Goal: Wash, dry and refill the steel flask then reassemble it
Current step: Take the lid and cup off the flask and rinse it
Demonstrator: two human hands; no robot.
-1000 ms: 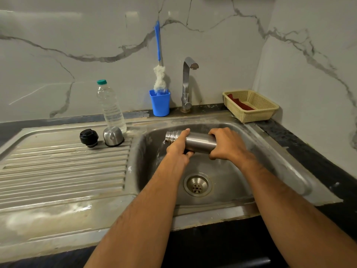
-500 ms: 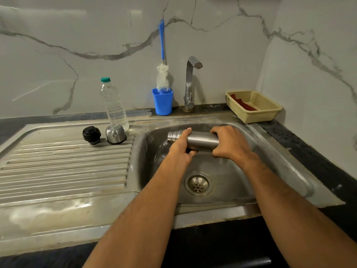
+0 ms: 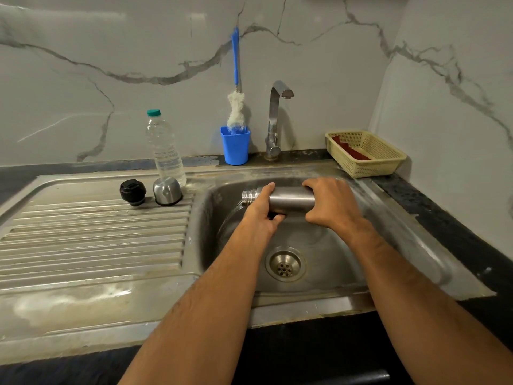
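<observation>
Over the sink basin (image 3: 341, 262) I hold the steel flask (image 3: 291, 200) lying sideways, its open threaded mouth pointing left. My left hand (image 3: 261, 209) grips it near the neck. My right hand (image 3: 331, 205) wraps round its base end. A thin sheet of water runs from the mouth down into the basin. On the draining board (image 3: 91, 234) stand the flask's black stopper (image 3: 132, 192) and its steel cup lid (image 3: 167, 190), side by side.
A clear plastic water bottle (image 3: 166, 150) with a green cap stands behind the lid. A blue cup (image 3: 235, 147) with a bottle brush (image 3: 236, 107) sits left of the tap (image 3: 276, 120). A yellow basket (image 3: 366, 154) holding a red cloth is at the back right.
Both hands and the flask hold almost the same place over the basin; the water keeps running out of the mouth. The view has shifted slightly.
</observation>
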